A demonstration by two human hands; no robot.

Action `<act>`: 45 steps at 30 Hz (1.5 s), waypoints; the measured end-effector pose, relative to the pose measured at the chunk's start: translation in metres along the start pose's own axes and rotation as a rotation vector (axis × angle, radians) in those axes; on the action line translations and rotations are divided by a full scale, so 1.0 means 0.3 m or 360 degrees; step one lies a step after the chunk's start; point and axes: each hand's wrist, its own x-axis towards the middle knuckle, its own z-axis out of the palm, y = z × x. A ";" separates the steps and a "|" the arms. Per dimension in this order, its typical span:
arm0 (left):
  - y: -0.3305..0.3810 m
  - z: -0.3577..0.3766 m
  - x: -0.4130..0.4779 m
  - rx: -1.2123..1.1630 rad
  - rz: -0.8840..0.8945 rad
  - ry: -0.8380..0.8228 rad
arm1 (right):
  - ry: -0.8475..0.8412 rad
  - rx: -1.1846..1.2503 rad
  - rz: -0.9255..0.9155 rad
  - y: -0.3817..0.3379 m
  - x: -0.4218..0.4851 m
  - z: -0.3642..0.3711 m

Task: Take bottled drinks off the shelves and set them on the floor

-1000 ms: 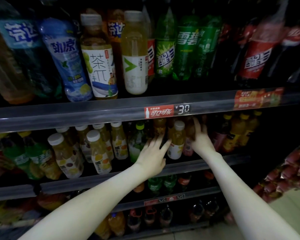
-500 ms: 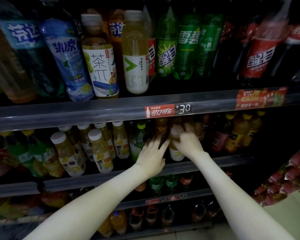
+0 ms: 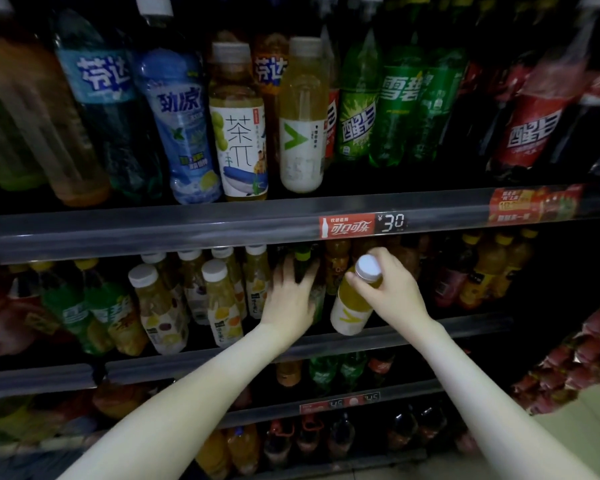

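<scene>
I see my right hand [image 3: 392,292] with its fingers [image 3: 355,284] wrapped around the neck of a small yellow plastic bottle with a white cap [image 3: 352,306], which tilts out over the front rail of the grey middle shelf [image 3: 465,327], its cap toward me. At nine o'clock from that bottle, my left hand [image 3: 288,299] lies spread flat against a green-capped dark bottle [image 3: 303,268], fingers wide, gripping nothing. That bottle's body is mostly hidden behind the hand. The lower shelves at six o'clock are too dark to read labels.
</scene>
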 end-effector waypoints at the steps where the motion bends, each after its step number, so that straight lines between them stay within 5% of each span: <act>1: -0.011 -0.001 0.017 -0.0054 -0.0038 -0.0049 | -0.0038 0.0014 0.0026 -0.014 -0.003 -0.002; 5: -0.040 0.018 0.063 -0.0121 -0.0032 -0.0227 | -0.0115 -0.0054 0.0130 -0.035 -0.048 0.023; 14: 0.015 0.034 0.007 0.0097 0.0315 0.0121 | -0.0133 -0.0216 0.0349 -0.022 -0.181 0.048; 26: 0.039 -0.071 0.137 0.0059 -0.0041 -0.0262 | -0.0211 -0.0254 0.0349 -0.030 -0.242 -0.004; 34: 0.078 -0.117 -0.017 0.0059 0.0185 -0.0039 | -0.0137 -0.0152 0.0312 -0.027 -0.304 -0.106; 41: 0.097 -0.183 -0.178 -0.0007 0.0500 0.0468 | -0.0206 -0.0126 0.0282 -0.020 -0.316 -0.128; 45: 0.102 -0.223 -0.335 -0.0254 0.0362 0.0455 | -0.0375 -0.0136 0.0367 0.000 -0.344 -0.068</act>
